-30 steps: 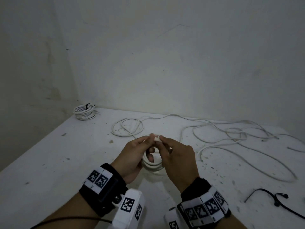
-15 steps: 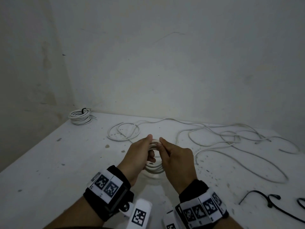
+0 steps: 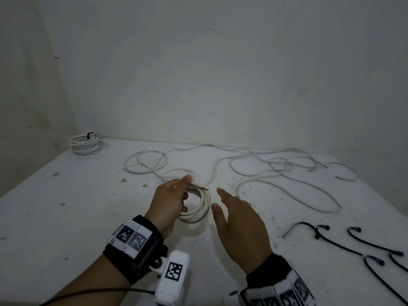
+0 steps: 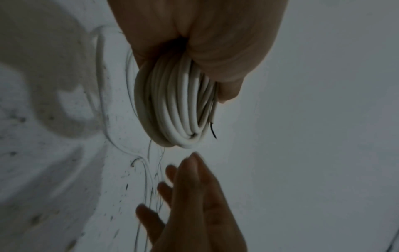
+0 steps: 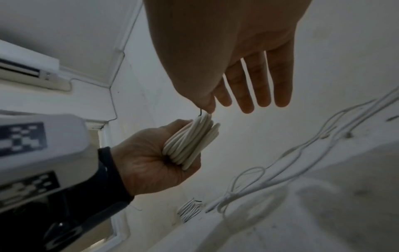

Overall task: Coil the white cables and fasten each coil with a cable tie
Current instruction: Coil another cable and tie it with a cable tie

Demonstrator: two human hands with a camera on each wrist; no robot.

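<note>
- Table [image 3: 66, 217]: white, speckled w/ dark marks; set into a corner of pale walls. All items below are borne on it or held above it.
- Coil in hand [image 3: 199, 206]: white cable wound in several turns, held upright just above table centre; a short dark wire tip is seen sticking out at its top edge. No tie is seen on it. In left-wrist view [image 4: 179, 110] the turns are seen edge-on, bunched in the grip.
- Left hand [image 3: 170, 202]: fingers and thumb curled round near side of coil, thumb laid over the top; wrist band w/ markers worn. Grip: closed around the coil.
- Right hand [image 3: 238, 226]: held flat just right of coil, fingers straight and slightly spread, nothing held. In right-wrist view [image 5: 226, 51] thumb tip is seen right at the coil's top edge by the wire tip; contact cannot be told.
- Tied coil [image 3: 85, 144]: white cable, bound w/ a black tie, laid at far left corner, well apart from hands.
- Loose cables [image 3: 276, 173]: white, unwound, sprawled in loops across far and right part of table.
- Cable ties [image 3: 344, 241]: black, several, laid loose at near right of table, right of the right hand.
</note>
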